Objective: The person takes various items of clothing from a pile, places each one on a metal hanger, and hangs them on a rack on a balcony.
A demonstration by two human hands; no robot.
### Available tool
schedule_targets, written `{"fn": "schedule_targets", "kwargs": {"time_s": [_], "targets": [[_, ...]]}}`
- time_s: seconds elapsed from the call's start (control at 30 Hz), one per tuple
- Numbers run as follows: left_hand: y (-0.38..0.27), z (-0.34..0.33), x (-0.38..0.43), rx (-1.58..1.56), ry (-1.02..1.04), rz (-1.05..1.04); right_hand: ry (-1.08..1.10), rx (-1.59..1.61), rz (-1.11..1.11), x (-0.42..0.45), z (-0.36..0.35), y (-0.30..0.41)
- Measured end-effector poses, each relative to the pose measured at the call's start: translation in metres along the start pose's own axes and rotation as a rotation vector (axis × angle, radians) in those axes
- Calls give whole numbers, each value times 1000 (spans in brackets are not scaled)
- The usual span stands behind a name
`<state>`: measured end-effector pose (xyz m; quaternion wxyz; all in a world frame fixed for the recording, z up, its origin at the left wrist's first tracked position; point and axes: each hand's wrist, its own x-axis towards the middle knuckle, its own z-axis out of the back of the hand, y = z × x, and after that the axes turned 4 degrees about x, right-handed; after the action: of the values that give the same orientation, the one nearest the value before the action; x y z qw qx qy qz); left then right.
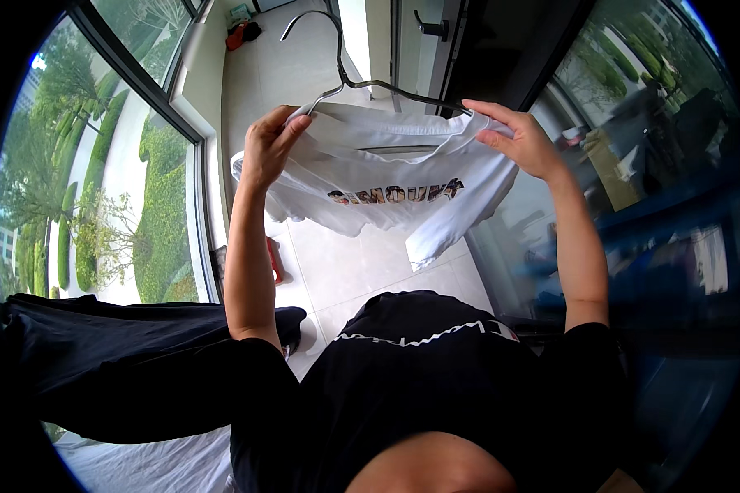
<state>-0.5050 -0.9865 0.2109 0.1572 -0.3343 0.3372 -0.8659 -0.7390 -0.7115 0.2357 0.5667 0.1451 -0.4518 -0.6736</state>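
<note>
A white T-shirt (376, 179) with a printed word across its chest hangs spread out before me on a dark metal clothes hanger (340, 55). The hanger's hook points away from me, above the neckline. My left hand (274, 145) grips the shirt's shoulder at the hanger's left arm, thumb on top. At the other shoulder, my right hand (518, 135) pinches the cloth over the hanger's right end between thumb and fingers. The lower hem hangs loosely, and one sleeve droops toward the floor.
Large windows (200, 185) run along the left side. Dark garments (129, 345) hang at the lower left, above pale cloth (154, 462). A door with a black handle (431, 28) stands ahead, and reflective glass (629, 123) lies to the right. A red item (274, 260) rests on the tiled floor (339, 265).
</note>
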Motion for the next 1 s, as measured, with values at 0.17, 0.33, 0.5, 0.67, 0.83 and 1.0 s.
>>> {"fn": "schedule_targets", "kwargs": {"time_s": [0.17, 0.33, 0.5, 0.67, 0.83, 1.0], "targets": [[-3, 16, 2, 102, -71, -25, 163, 101, -43, 29, 3, 7], [-7, 30, -1, 133, -107, 4, 131, -212, 58, 58, -3, 28], [-15, 32, 10, 271, -86, -51, -34, -482, 326, 81, -38, 51], [-6, 50, 10, 133, -127, -5, -28, -286, 375, 93, -48, 49], [19, 73, 6, 121, -191, 77, 178, -215, 44, 113, -28, 17], [44, 101, 20, 186, -248, 141, 17, -99, 146, 130, -54, 17]]}}
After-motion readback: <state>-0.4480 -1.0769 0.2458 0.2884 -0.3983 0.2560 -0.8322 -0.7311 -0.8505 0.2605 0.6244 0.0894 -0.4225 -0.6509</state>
